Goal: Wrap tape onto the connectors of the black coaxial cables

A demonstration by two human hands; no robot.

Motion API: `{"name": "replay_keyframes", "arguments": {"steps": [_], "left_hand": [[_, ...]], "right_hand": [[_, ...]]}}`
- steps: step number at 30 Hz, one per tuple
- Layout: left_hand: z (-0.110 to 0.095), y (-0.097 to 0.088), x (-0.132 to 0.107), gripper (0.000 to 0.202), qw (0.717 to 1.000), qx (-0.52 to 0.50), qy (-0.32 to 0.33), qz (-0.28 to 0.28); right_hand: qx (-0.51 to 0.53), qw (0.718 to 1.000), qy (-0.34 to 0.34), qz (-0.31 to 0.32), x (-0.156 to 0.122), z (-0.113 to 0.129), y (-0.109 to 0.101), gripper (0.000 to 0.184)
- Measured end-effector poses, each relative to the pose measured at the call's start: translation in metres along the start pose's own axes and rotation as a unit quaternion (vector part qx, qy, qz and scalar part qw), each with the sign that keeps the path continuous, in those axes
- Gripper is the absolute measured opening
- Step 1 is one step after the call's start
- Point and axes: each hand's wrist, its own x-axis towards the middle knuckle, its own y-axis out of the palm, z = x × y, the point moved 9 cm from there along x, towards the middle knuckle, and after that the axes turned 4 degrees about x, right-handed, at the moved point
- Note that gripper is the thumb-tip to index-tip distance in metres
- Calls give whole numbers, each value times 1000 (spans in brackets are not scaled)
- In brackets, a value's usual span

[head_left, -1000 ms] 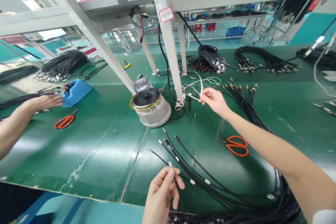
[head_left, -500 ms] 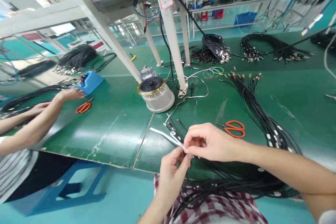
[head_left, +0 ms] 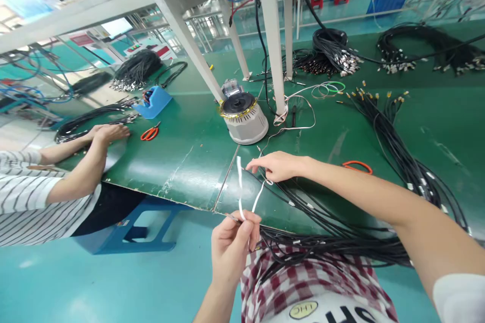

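My left hand (head_left: 237,234) is in front of the table edge, thumb and fingers pinched on a thin white strip (head_left: 240,181). One end of the strip stands up; another length bends right toward the table. A dark, thin end, perhaps of a cable, also pokes out between those fingers. My right hand (head_left: 279,165) hovers over or rests on the table, index finger stretched forward and the other fingers loosely bent. Beneath it lie black cables (head_left: 303,201) with white tags, running to the table edge and over my lap. Whether its fingertips touch a cable, I cannot tell.
A grey round device (head_left: 248,128) stands beside the white posts (head_left: 275,40). Orange-handled scissors (head_left: 358,165) lie partly behind my right forearm. A cable bundle (head_left: 394,136) is at right. At left, a co-worker's hands (head_left: 108,133) rest near orange scissors (head_left: 150,132) and a blue holder (head_left: 154,102).
My hands, together on the white strip before, are now apart. The left came down toward me with the strip; the right let go and moved forward over the cables. The camera view shifted.
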Motion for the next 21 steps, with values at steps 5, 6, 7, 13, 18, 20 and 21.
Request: {"name": "replay_keyframes", "arguments": {"steps": [5, 6, 7, 13, 18, 20, 21], "left_hand": [[2, -32, -6, 13, 996, -45, 29, -76], [6, -40, -7, 14, 994, -53, 29, -96], [10, -48, -7, 14, 991, -61, 26, -117], [49, -73, -3, 21, 972, -103, -42, -206], [66, -69, -2, 45, 965, -127, -87, -214], [68, -69, -9, 43, 960, -131, -98, -228], [66, -69, -14, 38, 959, -124, -99, -234]], "right_hand": [[-4, 1000, -11, 3, -22, -14, -14, 17], [-5, 1000, -4, -5, -31, -16, -19, 16], [-9, 1000, 7, -18, -41, -20, -25, 19], [-153, 972, 109, -139, -105, -37, -58, 23], [-316, 924, 127, -174, -128, -26, -60, 27], [-372, 900, 128, -190, -132, -18, -61, 26], [-389, 892, 121, -197, -133, -13, -61, 25]]}}
